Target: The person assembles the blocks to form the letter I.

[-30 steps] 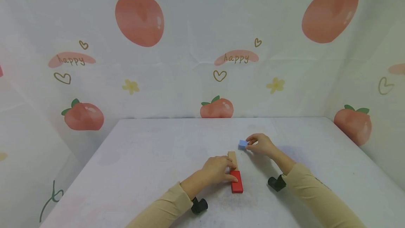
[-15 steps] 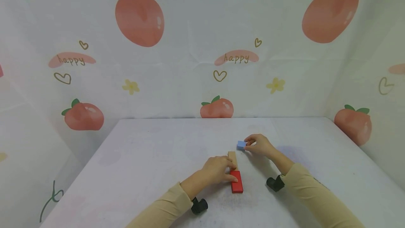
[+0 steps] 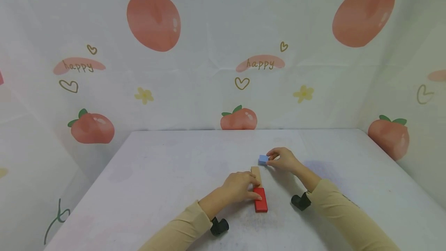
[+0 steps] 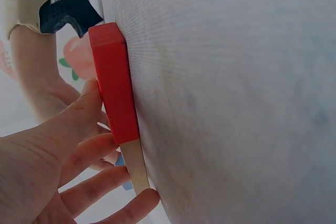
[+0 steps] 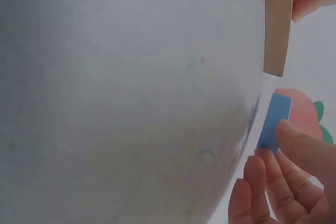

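Note:
My left hand (image 3: 238, 187) rests on a row of two blocks in the head view. Its thumb touches a red block (image 3: 260, 201), and its other fingers reach over a plain wooden block (image 3: 256, 173) standing end to end with the red one. In the left wrist view the fingers lie fairly straight along the red block (image 4: 114, 85) and the wooden block (image 4: 135, 163). Just past the far end of the row, my right hand (image 3: 285, 159) pinches a blue block (image 3: 263, 160) between thumb and fingers. In the right wrist view a gap separates the blue block (image 5: 274, 121) from the wooden block (image 5: 277, 24).
Both hands work on a white table (image 3: 167, 173). A white curtain (image 3: 205, 49) printed with peaches hangs behind and at the sides. Black wrist cameras sit below the left sleeve (image 3: 182, 226) and the right sleeve (image 3: 348, 212).
My right hand has shifted left with the blue block, bringing it nearer above the far end of the wooden block. The left hand, red block and wooden block look unmoved.

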### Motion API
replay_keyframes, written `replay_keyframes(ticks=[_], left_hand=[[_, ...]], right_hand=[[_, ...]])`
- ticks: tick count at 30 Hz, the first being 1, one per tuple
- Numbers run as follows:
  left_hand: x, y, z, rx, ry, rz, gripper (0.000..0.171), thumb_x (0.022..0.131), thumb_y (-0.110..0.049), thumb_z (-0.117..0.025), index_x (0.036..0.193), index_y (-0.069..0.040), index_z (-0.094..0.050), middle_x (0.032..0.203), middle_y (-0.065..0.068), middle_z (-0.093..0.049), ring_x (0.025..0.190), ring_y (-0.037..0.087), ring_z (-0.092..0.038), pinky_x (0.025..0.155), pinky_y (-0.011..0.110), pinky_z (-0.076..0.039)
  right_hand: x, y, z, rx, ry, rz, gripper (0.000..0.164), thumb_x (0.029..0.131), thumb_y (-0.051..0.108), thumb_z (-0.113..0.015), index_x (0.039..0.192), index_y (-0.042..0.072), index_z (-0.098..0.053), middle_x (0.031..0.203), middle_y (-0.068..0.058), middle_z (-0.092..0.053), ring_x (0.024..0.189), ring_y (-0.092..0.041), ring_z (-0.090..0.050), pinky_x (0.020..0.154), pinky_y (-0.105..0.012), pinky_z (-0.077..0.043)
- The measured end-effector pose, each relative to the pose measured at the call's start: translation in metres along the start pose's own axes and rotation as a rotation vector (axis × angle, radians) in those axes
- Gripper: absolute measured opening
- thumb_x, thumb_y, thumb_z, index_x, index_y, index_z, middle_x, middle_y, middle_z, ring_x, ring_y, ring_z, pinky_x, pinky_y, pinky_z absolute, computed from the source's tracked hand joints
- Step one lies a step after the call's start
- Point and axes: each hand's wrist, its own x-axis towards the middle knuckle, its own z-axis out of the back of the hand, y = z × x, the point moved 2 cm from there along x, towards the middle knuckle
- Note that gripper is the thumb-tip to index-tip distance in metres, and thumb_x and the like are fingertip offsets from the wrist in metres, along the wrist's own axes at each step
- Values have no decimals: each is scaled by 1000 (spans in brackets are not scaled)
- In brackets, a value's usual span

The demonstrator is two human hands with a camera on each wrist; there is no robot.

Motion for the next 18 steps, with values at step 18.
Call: replay_keyframes(ticks=[18], left_hand=[[1, 2, -2, -12, -18, -11, 41, 76, -46, -72, 111, -24, -70, 117, -4, -66, 110, 12, -61, 87, 28, -49]], right_hand=[[0, 9, -4, -1, 7, 7, 28, 79, 9, -71, 103, -5, -64, 87, -15, -67, 82, -20, -56, 66, -26, -44]])
